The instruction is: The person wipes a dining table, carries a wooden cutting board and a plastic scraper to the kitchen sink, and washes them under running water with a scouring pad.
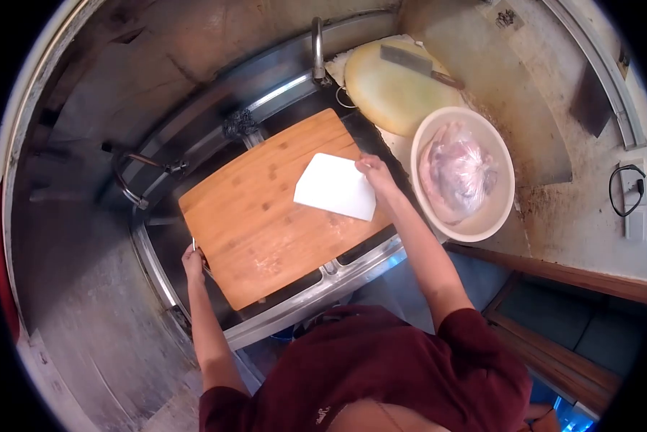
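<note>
A large wooden cutting board (244, 209) lies at a slant across the sink, with pale crumbs or residue near its front edge. My left hand (193, 263) is closed at the board's left end, around what looks like a thin metal handle. In my right hand (376, 173) is a white dough scraper (334, 187), pinched at its right corner. The scraper is over the right half of the board; whether it touches the wood I cannot tell. My right forearm reaches past the board's right end.
A metal sink (323, 277) runs beneath the board, with a curved faucet (317, 47) behind and another faucet (129, 180) at left. To the right stand a cream basin (509, 180) holding a plastic-wrapped pale lump and a round chopping block (377, 86) with a cleaver (410, 60).
</note>
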The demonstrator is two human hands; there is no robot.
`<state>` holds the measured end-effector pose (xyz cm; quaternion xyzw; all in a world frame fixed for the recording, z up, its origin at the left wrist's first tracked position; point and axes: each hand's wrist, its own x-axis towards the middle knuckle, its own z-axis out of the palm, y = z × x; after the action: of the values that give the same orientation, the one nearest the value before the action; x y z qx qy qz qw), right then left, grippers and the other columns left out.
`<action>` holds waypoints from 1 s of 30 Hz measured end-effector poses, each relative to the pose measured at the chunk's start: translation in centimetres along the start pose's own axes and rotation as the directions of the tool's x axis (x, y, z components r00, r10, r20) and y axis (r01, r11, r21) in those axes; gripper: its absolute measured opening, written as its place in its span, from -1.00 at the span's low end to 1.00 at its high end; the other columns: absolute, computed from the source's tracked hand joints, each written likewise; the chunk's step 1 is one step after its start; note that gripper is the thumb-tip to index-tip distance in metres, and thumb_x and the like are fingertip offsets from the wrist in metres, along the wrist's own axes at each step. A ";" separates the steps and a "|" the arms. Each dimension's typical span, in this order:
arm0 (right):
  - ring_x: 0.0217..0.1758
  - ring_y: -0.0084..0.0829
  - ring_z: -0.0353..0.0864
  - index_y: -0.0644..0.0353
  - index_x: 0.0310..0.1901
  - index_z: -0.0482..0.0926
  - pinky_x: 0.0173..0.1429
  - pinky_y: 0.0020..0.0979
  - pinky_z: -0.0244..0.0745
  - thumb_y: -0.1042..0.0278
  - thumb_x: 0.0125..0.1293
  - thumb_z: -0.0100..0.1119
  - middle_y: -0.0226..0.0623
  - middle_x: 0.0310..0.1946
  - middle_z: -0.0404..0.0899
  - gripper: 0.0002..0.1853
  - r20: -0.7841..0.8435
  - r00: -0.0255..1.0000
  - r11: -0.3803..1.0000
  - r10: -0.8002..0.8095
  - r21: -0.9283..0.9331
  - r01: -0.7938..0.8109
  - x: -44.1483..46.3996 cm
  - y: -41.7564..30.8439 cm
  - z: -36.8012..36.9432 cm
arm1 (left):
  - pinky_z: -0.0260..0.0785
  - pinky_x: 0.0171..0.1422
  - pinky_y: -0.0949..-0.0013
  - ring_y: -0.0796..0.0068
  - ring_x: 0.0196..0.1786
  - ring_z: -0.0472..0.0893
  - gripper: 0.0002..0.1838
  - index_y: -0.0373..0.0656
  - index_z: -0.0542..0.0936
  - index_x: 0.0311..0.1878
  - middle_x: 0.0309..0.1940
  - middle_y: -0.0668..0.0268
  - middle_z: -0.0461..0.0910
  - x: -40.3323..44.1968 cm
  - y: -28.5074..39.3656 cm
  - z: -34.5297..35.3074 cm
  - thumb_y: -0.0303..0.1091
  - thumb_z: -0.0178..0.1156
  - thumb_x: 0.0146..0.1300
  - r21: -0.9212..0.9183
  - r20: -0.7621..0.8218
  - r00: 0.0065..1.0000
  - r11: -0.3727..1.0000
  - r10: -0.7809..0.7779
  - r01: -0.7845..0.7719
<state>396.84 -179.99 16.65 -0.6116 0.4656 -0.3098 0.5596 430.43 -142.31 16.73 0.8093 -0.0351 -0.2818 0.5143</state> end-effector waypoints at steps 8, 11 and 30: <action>-0.46 -0.50 0.42 0.25 -0.42 0.46 -0.36 -0.50 0.33 0.39 0.10 0.05 -0.34 -0.52 0.46 -0.89 0.258 0.909 0.865 0.328 0.304 -0.398 3.1 -4.9 0.1 | 0.25 -0.42 0.57 0.62 -0.51 0.42 -0.76 -0.30 0.53 -0.35 -0.57 0.42 0.45 1.3 -5.2 1.9 -0.56 -0.15 -0.01 -0.225 -0.170 0.984 0.974 -0.051 0.011; -0.47 -0.49 0.42 0.24 -0.41 0.47 -0.37 -0.49 0.34 0.37 0.09 0.08 -0.34 -0.53 0.46 -0.88 0.117 0.938 0.898 0.327 0.270 -0.346 4.0 -5.0 -0.4 | 0.24 -0.41 0.58 0.62 -0.52 0.42 -0.75 -0.30 0.53 -0.34 -0.56 0.41 0.47 -0.1 -4.5 3.9 -0.57 -0.16 -0.02 -0.268 -0.139 0.989 0.963 -0.049 0.011; -0.42 -0.47 0.43 0.25 -0.32 0.50 -0.30 -0.44 0.34 0.33 0.06 0.08 -0.33 -0.47 0.48 -0.81 -0.122 0.941 0.937 0.315 0.196 -0.289 6.6 -6.7 -1.2 | 0.22 -0.33 0.58 0.60 -0.45 0.42 -0.73 -0.31 0.52 -0.28 -0.48 0.38 0.48 0.9 -1.8 7.2 -0.57 -0.18 0.01 -0.249 -0.067 0.997 0.968 -0.046 0.028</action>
<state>399.72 -186.90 22.46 -0.4557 0.5663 -0.3053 0.6152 427.24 -147.66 12.57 0.7490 0.0343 -0.2640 0.6067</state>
